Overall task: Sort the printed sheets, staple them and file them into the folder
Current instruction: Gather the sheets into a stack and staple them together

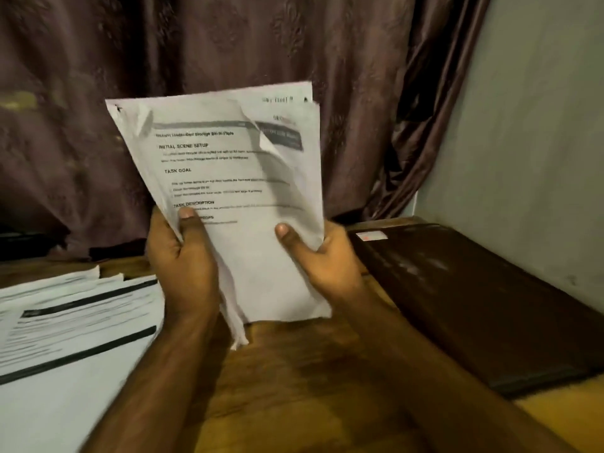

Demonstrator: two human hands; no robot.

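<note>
Head: sheets (228, 197) in both hands

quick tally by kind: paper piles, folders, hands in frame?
Paper piles: 2, the held sheaf of printed sheets and the spread sheets on the table
Dark brown folder: 1
Hands: 2, left hand, right hand
Total: 5

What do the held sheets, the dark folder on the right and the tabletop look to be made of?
Sheets: thin white printed paper; a top corner curls and the edges crease. Folder: looks like dark brown leatherette or coated board, with a dull, scuffed sheen; which one is unclear. Table: looks like brown wood or wood-look laminate with a faint grain.
</note>
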